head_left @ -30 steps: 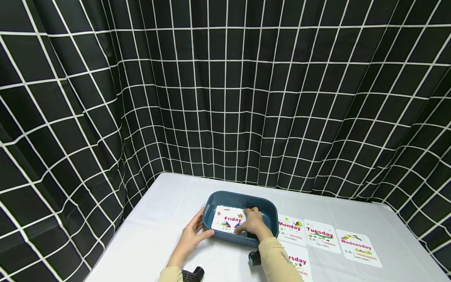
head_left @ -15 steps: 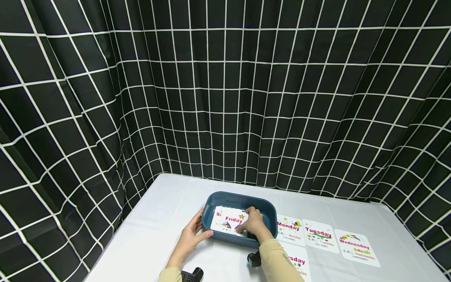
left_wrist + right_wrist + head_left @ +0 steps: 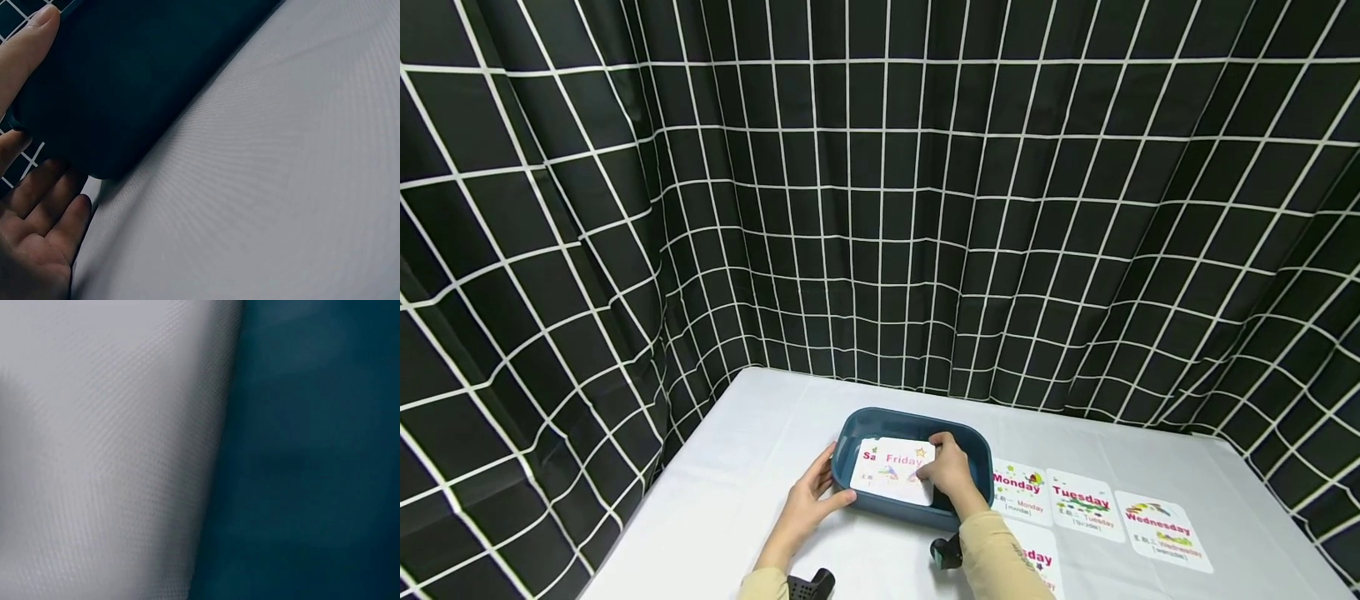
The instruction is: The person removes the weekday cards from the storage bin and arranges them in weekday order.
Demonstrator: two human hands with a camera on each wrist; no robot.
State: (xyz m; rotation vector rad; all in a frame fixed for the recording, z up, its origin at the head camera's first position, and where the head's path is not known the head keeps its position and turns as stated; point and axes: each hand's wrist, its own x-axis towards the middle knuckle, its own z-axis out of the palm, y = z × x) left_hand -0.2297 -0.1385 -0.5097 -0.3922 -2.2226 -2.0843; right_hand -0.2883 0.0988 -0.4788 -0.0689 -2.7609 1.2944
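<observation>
A dark blue rectangular bin point(image 3: 898, 507) stands on the white table. My left hand point(image 3: 805, 504) holds its left end, with the thumb by the near wall and the fingers around the left side. In the left wrist view the thumb point(image 3: 39, 34) lies along the bin's wall point(image 3: 131, 81). Inside the bin, my right hand point(image 3: 952, 472) pinches the right side of a white Friday card point(image 3: 898, 487). Beneath that card shows the left part of another card point(image 3: 866, 477) with the letters "Sa". The right wrist view holds only bin wall point(image 3: 300, 450) and tablecloth.
Right of the bin lie the Monday card point(image 3: 1021, 492), Tuesday card point(image 3: 1084, 504) and Wednesday card point(image 3: 1163, 532) in a row. A card ending in "sday" point(image 3: 1037, 557) lies nearer, partly behind the right sleeve point(image 3: 1000, 558). A black gridded curtain point(image 3: 880, 250) surrounds the table.
The Friday card has slid rightward inside the bin with my right hand, uncovering more of the card under it. My left hand has stayed at the bin's left end.
</observation>
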